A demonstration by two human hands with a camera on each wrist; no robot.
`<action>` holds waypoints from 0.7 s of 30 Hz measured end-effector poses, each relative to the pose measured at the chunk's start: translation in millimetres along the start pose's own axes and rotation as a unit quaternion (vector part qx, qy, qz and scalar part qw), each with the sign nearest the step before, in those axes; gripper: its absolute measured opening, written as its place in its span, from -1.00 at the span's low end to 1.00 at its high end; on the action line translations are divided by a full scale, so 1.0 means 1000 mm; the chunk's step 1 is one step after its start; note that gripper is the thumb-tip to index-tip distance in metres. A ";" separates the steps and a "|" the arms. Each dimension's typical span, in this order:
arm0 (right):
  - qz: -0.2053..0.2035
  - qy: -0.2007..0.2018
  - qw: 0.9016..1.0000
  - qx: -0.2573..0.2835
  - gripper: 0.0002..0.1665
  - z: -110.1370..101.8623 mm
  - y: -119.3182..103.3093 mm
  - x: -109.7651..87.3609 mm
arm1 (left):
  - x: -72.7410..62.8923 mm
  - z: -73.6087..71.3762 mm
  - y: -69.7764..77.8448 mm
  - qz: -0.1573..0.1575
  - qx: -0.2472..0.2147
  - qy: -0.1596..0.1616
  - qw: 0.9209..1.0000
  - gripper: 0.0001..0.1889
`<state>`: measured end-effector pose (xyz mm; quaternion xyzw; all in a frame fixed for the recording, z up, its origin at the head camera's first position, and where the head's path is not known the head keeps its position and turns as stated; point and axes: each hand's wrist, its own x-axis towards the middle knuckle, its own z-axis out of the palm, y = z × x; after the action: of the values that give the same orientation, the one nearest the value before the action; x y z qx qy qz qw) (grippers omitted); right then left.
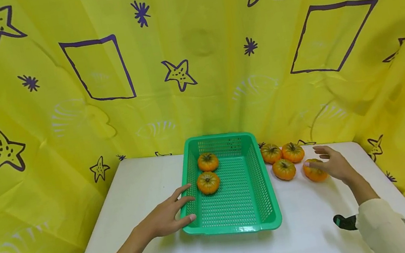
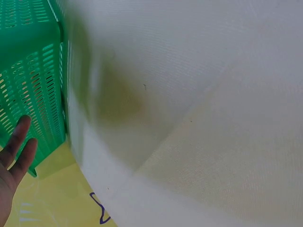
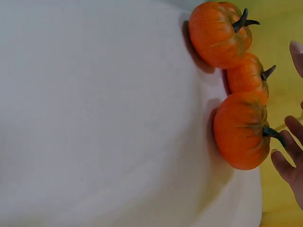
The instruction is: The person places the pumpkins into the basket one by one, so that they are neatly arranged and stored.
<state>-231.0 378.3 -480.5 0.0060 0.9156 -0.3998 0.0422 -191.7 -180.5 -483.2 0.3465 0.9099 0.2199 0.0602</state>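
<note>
A green perforated plastic basket (image 1: 238, 227) stands on the white table, with two small orange pumpkins along its left side, one pumpkin (image 1: 208, 182) in front of the other (image 1: 208, 162). My left hand (image 1: 169, 215) rests at the basket's left rim, its fingers spread and reaching over the edge. Over on the right, my right hand (image 1: 335, 164) hovers above a single pumpkin (image 1: 315, 172), thumb and fingers apart. The right wrist view shows those fingertips beside the dark stem of that pumpkin (image 3: 241, 132), not closed around it.
Three more pumpkins sit bunched between the basket and my right hand: a front one (image 1: 283, 170) and two behind, one on the left (image 1: 271, 153) and one on the right (image 1: 293, 153). A yellow patterned curtain (image 1: 210, 98) hangs right behind the white table (image 1: 147, 179).
</note>
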 end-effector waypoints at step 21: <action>0.087 -0.023 0.995 -0.042 0.07 0.003 0.031 -0.004 | 0.001 0.000 0.000 -0.005 0.003 -0.003 1.000 -0.40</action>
<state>-225.1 397.6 -505.1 0.0745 0.9263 -0.3560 0.0980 -191.8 -179.8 -483.0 0.3427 0.9122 0.2158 0.0625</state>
